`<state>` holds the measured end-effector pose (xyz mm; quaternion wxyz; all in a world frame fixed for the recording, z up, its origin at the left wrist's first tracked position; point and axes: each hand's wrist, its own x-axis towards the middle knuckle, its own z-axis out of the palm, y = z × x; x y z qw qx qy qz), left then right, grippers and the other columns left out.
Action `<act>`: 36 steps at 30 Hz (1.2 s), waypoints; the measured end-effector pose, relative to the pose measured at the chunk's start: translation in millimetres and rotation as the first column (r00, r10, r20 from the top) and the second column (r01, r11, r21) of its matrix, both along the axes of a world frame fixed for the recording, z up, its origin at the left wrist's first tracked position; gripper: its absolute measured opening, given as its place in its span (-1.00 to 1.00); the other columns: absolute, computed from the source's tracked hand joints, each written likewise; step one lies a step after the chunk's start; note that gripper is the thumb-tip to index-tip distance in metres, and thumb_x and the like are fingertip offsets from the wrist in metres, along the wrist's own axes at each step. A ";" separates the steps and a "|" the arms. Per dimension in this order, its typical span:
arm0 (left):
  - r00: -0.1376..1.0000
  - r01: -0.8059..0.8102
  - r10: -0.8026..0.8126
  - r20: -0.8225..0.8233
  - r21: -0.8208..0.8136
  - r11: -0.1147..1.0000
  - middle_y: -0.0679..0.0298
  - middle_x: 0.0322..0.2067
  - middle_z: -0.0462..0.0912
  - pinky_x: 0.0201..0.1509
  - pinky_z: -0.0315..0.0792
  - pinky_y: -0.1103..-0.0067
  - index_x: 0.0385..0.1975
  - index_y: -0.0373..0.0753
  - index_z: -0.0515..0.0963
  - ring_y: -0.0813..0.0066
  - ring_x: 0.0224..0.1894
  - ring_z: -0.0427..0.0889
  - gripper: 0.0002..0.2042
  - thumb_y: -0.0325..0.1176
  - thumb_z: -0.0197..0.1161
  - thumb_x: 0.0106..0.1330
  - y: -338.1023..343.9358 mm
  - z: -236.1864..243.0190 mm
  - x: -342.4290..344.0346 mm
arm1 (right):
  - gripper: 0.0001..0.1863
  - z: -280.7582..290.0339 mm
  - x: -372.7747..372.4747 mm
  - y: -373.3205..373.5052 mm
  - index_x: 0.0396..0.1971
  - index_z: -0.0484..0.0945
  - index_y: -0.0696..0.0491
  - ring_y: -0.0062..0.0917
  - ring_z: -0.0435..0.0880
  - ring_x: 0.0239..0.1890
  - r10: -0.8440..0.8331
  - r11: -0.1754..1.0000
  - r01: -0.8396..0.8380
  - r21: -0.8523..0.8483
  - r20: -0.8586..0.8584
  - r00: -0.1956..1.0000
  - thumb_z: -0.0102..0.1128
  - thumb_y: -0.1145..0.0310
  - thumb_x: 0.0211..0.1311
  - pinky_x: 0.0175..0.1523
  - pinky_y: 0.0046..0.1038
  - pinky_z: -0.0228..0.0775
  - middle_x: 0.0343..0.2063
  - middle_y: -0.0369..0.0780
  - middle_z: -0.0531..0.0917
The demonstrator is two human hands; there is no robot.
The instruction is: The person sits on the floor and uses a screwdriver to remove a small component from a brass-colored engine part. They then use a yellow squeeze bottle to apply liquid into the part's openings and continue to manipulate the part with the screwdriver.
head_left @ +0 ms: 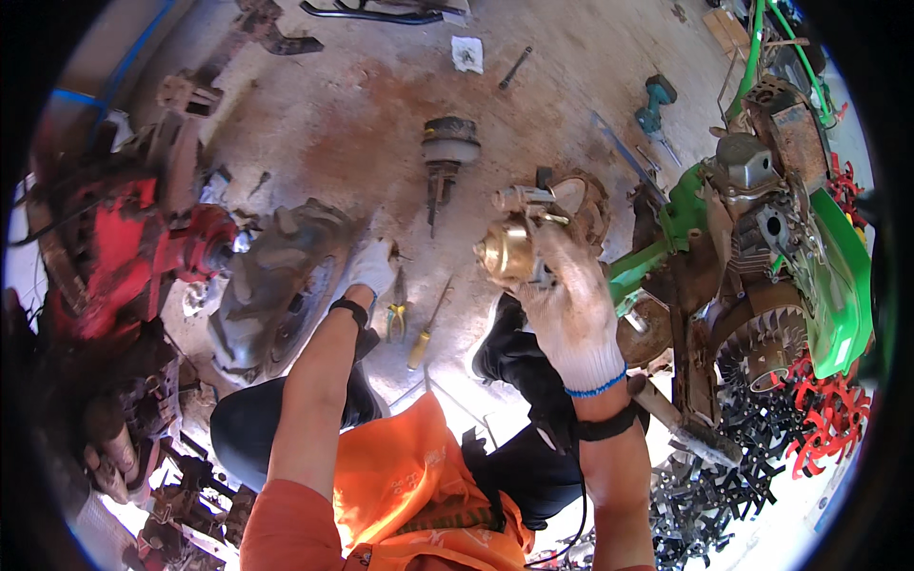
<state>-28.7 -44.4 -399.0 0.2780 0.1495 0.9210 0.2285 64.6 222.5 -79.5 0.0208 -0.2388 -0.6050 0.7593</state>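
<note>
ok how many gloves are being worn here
2: one on the left hand, by the lugged tyre; one on the right hand, holding a brass-coloured metal part.

Hands are gloved in whitish knit, right cuff edged blue; worn also: black wrist straps, thin black cable, reddish-orange short sleeves, bright-orange printed garment, dark trousers, pale-soled black shoe.

No wording, number or sign can be read clearly anywhere in view. The bright orange cloth garment bears a dark green, letter-like print low on its front and small pale marks, all too indistinct to make out. On the brownish, stained floor, a small white square sheet shows dark, illegible marks.
</note>
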 end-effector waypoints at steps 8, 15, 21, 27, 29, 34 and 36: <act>0.987 0.042 -0.004 -0.160 0.239 0.970 -0.12 -0.04 0.82 0.20 0.65 0.20 0.04 -0.26 0.72 -0.15 0.09 0.80 -0.76 -0.41 0.28 0.44 -10.5 170.7 -57.8 | -0.32 31.9 -22.3 -35.5 0.57 0.37 0.13 -0.44 0.74 0.23 0.036 0.992 -0.063 -0.113 -0.230 0.972 0.38 0.48 0.53 0.36 -0.38 0.64 0.20 -0.16 0.70; 0.943 0.020 0.217 -0.254 0.692 0.722 0.11 -0.01 0.84 0.18 0.66 0.48 0.20 -0.35 0.67 0.40 0.05 0.82 -0.70 -0.55 0.32 0.50 -26.2 333.0 -15.8 | -0.48 30.4 -19.9 -31.1 0.30 0.61 0.09 -0.26 0.79 0.18 -0.088 0.702 -0.134 -0.699 -0.271 0.959 0.21 -0.04 0.68 0.30 -0.08 0.67 0.19 -0.13 0.78; 0.887 0.105 0.244 -0.392 0.685 0.721 0.11 -0.05 0.85 0.11 0.69 0.48 0.14 -0.33 0.67 0.45 -0.02 0.83 -0.71 -0.55 0.43 0.46 -7.3 377.7 26.7 | -0.28 26.7 -19.0 -38.1 0.34 0.59 0.11 -0.12 0.76 0.20 0.030 0.661 -0.229 -0.715 -0.280 0.960 0.18 -0.26 0.59 0.31 0.05 0.65 0.22 -0.09 0.74; 0.932 0.068 0.243 -0.270 0.787 0.613 0.15 0.03 0.82 0.08 0.71 0.48 0.11 -0.35 0.68 0.46 -0.02 0.81 -0.73 -0.56 0.44 0.46 -5.6 379.1 18.3 | -0.21 34.5 -18.7 -39.0 0.31 0.57 0.20 -0.07 0.74 0.19 0.003 0.469 -0.246 -0.848 -0.278 0.961 0.25 -0.27 0.53 0.27 -0.01 0.68 0.16 -0.01 0.72; 0.934 0.053 0.264 -0.243 0.821 0.569 0.16 0.05 0.81 0.12 0.69 0.48 0.10 -0.36 0.68 0.45 0.00 0.80 -0.74 -0.58 0.42 0.46 -6.4 379.0 16.1 | -0.18 40.7 -19.9 -36.8 0.30 0.57 0.23 -0.06 0.73 0.17 -0.016 0.446 -0.230 -0.865 -0.264 0.964 0.27 -0.29 0.51 0.25 -0.02 0.70 0.13 0.00 0.71; 0.838 0.142 0.380 -0.391 0.829 0.541 0.16 0.01 0.83 -0.10 0.66 0.55 0.03 -0.27 0.71 0.46 -0.13 0.81 -0.77 -0.60 0.40 0.41 -15.9 391.5 3.6 | -0.42 60.5 -26.4 -31.3 0.00 0.73 0.14 -0.28 0.84 -0.10 0.065 0.818 -0.164 -0.551 -0.194 0.979 0.28 -0.19 0.59 -0.04 -0.14 0.78 -0.20 -0.13 0.79; 0.865 0.106 0.362 -0.347 0.832 0.544 0.14 0.04 0.80 0.10 0.63 0.50 0.04 -0.34 0.70 0.42 0.00 0.78 -0.77 -0.63 0.34 0.43 -20.2 397.8 1.7 | -0.52 61.4 -27.0 -41.3 0.02 0.77 0.10 -0.58 0.76 -0.16 0.196 0.973 -0.204 -0.112 -0.079 0.978 0.28 -0.07 0.65 -0.06 -0.40 0.64 -0.21 -0.31 0.79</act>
